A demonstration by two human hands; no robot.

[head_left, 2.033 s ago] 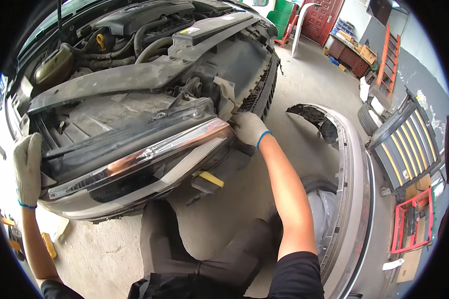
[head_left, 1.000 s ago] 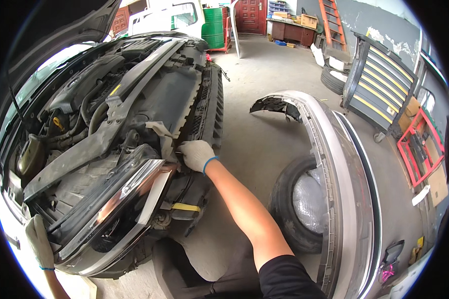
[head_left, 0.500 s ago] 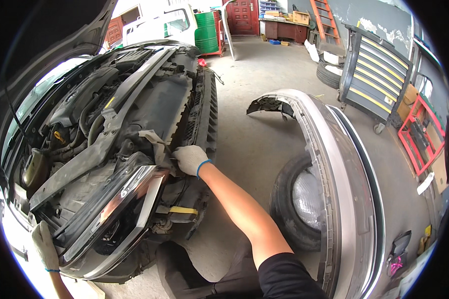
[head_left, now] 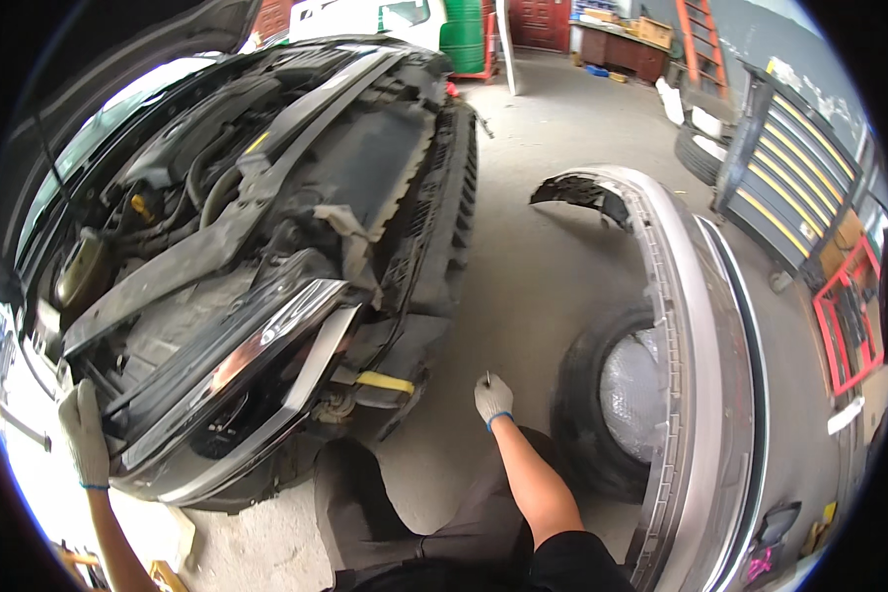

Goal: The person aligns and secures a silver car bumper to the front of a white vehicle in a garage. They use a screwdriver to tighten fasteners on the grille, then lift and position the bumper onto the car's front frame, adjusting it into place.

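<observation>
The right hand [head_left: 492, 399] has come away from the inner end of the headlight [head_left: 252, 390] and is now drawn back over the open floor, just above the person's right thigh. Its gloved fingers are curled closed around a thin item [head_left: 487, 377] with its tip poking up; what it is I can't make out from here. The left hand [head_left: 84, 434] stays where it was, laid against the headlight's outer end, fingers out straight and together. The headlight sits in the front corner of the car, below the raised hood [head_left: 118, 59], with a pale flap [head_left: 350, 237] standing near its inner end and a yellow-topped part [head_left: 385, 381] lower down. Beyond the right arm, a tyre [head_left: 584, 449] lies beside the detached bumper cover [head_left: 705, 296], and a drawer cabinet [head_left: 794, 168] stands farther back.
</observation>
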